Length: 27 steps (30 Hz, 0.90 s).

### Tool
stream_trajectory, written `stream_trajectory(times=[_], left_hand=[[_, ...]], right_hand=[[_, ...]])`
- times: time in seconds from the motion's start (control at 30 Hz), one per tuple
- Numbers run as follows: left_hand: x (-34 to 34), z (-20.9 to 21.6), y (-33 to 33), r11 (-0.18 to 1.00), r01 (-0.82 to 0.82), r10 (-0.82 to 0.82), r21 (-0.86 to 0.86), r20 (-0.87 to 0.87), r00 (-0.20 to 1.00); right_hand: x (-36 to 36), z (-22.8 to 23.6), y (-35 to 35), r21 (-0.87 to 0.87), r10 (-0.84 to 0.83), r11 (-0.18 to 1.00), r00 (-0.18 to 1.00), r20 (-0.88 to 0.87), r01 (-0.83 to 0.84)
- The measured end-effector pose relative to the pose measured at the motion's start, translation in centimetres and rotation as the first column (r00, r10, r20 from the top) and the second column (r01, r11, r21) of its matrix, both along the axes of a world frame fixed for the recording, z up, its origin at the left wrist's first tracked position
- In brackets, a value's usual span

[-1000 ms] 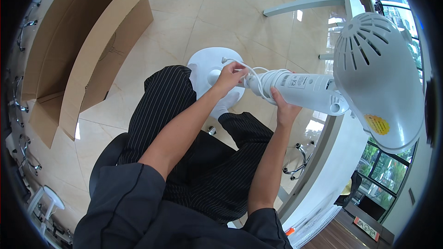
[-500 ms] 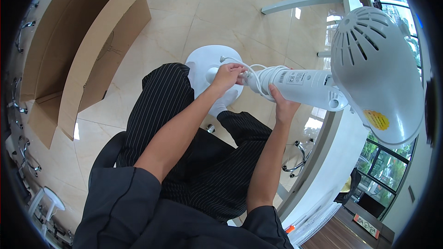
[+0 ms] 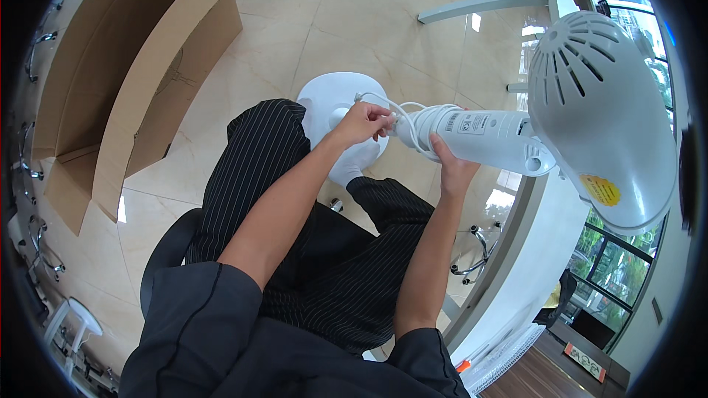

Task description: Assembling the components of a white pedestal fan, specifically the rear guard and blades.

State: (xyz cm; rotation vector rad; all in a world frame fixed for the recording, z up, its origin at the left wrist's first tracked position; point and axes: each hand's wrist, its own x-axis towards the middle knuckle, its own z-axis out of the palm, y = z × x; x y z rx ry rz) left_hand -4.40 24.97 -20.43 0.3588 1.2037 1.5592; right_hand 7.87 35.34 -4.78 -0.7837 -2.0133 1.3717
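A white fan body [image 3: 501, 136], with a slotted, rounded motor housing [image 3: 590, 96] at its right end, lies sideways above my lap. My right hand [image 3: 453, 166] grips its tube from below. A white power cord [image 3: 435, 118] is coiled round the tube, and its plug end [image 3: 359, 96] sticks out past my left hand. My left hand [image 3: 361, 124] has its fingertips pinched at the tube's narrow left end; what lies between them is hidden. Beneath it on the floor stands a round white base [image 3: 328, 88] with a raised centre, my socked feet on its edge.
An open cardboard box [image 3: 151, 96] stands on the tiled floor at the left. To the right runs a white table [image 3: 542, 228], its edge close to my right arm and below the motor housing. A table leg [image 3: 479, 4] and a chair's wheeled foot [image 3: 476, 254] are farther out.
My left hand's fingers have shifted slightly at the tube's end, and the plug end has moved a little. The fan body and my right hand stay in place.
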Motion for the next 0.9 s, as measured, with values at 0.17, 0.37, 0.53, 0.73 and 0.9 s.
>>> stream_trajectory(times=[0.17, 0.37, 0.53, 0.73, 0.9], left_hand=[[-0.4, -0.9, 0.4, 0.967, 0.083, -0.102, -0.243, -0.066, 0.993], [0.5, 0.8, 0.3, 0.971, -0.239, 0.237, 0.01, 0.098, 0.967], [-1.8, 1.7, 0.0, 0.958, 0.039, -0.072, -0.283, -0.109, 0.991], [0.6, 0.7, 0.5, 0.986, -0.167, 0.165, -0.018, -0.096, 0.982], [-0.2, 0.2, 1.5, 0.896, 0.27, -0.279, -0.353, 0.026, 0.96]], right_hand=[[0.0, -0.1, 0.1, 0.019, 0.003, 1.0, 1.0, -0.005, -0.003], [0.1, -0.2, 0.0, -0.001, 0.002, 1.0, 1.0, -0.017, -0.002], [0.2, -0.4, 0.1, -0.014, 0.015, 1.0, 0.999, -0.041, -0.016], [0.1, -0.4, 0.2, 0.0, 0.005, 1.0, 1.0, -0.016, -0.005], [0.2, -0.4, 0.1, -0.009, -0.013, 1.0, 1.0, 0.001, 0.013]])
